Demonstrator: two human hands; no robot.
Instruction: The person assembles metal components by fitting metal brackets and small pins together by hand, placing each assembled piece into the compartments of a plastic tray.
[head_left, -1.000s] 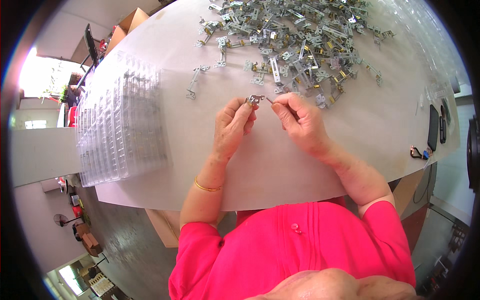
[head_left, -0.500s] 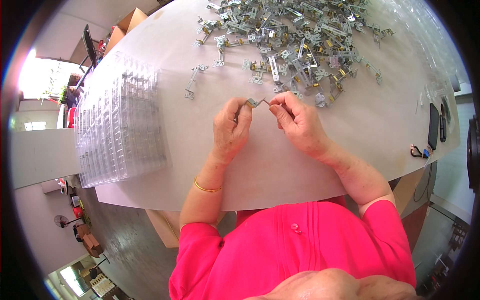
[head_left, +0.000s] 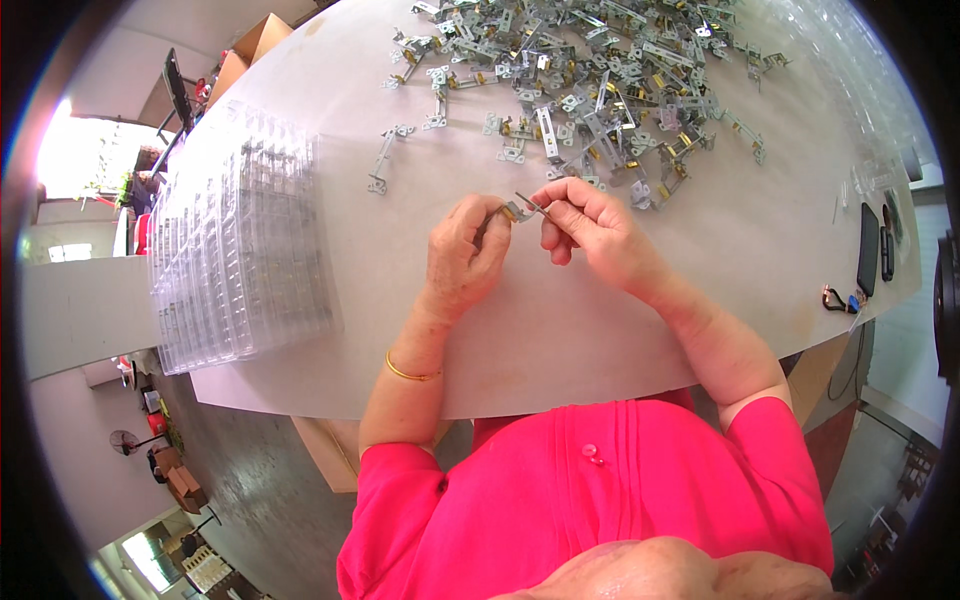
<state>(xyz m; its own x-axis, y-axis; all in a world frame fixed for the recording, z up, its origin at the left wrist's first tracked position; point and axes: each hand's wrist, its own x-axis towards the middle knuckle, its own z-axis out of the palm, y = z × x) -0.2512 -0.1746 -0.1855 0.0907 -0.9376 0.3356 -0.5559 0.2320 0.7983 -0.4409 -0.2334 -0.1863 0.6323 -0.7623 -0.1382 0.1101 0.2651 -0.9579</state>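
My left hand (head_left: pixel 465 250) is closed on a small metal bracket (head_left: pixel 514 212) with a brass-coloured part, which pokes out past the thumb and forefinger. Most of the bracket is hidden inside that hand. Just to its right, my right hand (head_left: pixel 605 235) pinches a thin dark rod (head_left: pixel 531 204) between thumb and forefinger. The rod slants up to the left, its tip at the end of the bracket; I cannot tell whether they touch. Beyond both hands lies a large heap of similar metal brackets (head_left: pixel 547 135), silver with brass-coloured pieces. One loose bracket (head_left: pixel 384 160) lies apart, left of the heap.
A tall stack of clear plastic trays (head_left: pixel 240 240) stands at the left of the pale table (head_left: pixel 390 330). More clear plastic (head_left: pixel 840 60) lies along the far right. Near the right edge are a dark flat case (head_left: pixel 868 250) and a small black-handled tool (head_left: pixel 835 300).
My right hand has turned and shifted slightly, so the rod now slants up to the left across the bracket's end. My left hand has tipped the bracket a little.
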